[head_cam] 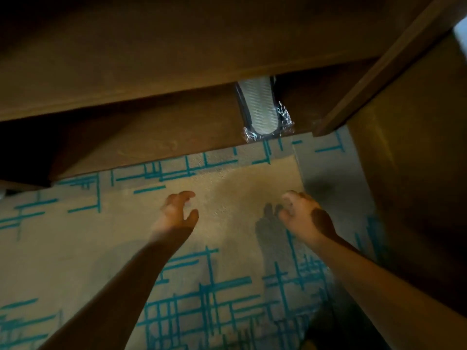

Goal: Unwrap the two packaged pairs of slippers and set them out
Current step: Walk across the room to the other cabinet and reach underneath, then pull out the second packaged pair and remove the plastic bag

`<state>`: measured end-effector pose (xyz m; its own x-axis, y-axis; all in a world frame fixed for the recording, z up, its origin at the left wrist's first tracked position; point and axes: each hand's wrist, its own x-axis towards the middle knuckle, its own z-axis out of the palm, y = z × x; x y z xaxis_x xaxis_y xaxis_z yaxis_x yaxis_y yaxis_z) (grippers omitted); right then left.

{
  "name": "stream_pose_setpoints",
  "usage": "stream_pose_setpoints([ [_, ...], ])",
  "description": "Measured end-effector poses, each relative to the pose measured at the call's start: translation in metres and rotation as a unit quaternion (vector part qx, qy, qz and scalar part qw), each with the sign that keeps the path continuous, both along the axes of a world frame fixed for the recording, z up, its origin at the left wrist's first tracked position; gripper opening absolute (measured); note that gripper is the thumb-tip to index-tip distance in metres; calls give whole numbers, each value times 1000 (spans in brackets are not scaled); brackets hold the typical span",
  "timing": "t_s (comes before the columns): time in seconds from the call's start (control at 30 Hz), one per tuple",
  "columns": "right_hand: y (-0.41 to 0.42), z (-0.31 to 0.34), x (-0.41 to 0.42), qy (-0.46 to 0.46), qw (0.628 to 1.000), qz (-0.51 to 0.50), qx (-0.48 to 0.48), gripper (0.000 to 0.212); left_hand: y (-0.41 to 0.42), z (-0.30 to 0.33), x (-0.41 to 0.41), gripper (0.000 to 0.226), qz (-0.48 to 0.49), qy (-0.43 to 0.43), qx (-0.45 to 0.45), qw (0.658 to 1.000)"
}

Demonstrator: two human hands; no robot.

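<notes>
Glossy crinkled plastic wraps the ribbed slippers (262,107) on a matt wooden shelf (156,137) above napped carpet (227,198).

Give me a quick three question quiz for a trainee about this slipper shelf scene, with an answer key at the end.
1. True or false: the wrapped slippers lie on the carpet.
2. Which hand is nearer the wooden panel at the side?
A. the left hand
B. the right hand
3. Fill in: both hands hold ____.

Key:
1. False; the wrapped slippers lie on the low wooden shelf, partly under the board above.
2. B.
3. Nothing; the fingers are loosely curled above the carpet.
</notes>
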<state>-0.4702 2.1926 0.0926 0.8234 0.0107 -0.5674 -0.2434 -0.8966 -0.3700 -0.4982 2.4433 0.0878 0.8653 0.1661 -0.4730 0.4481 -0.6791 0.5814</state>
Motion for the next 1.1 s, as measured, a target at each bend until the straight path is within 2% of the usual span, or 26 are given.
stream_pose_setpoints([
  [0.13, -4, -54, 10, -98, 991, 58, -68, 41, 0, -69, 10, 57, -52, -62, 67, 994],
  [0.3, -7, -102, 26, -234, 958, 133, -100, 44, 4, -116, 6, 73, -154, -73, 196, 966],
  [0.5, -10, -108, 37, -247, 950, 154, -111, 51, 6, -129, 0, 73, -160, -92, 229, 956],
  [0.63, -4, -103, 58, -272, 954, 98, -78, 82, 7, -131, 0, 72, -165, -103, 233, 953],
  [0.7, 5, -103, 69, -285, 952, 85, -72, 89, 7, -131, 1, 72, -162, -105, 232, 953],
  [0.8, 15, -100, 91, -296, 941, 122, -104, 85, 7, -131, 1, 72, -164, -109, 232, 953],
  [0.9, 20, -97, 114, -264, 944, 140, -140, 79, 8, -132, 2, 73, -166, -111, 243, 949],
  [1.1, 27, -90, 141, -225, 961, 108, -121, 58, 10, -134, 2, 72, -169, -117, 249, 947],
])
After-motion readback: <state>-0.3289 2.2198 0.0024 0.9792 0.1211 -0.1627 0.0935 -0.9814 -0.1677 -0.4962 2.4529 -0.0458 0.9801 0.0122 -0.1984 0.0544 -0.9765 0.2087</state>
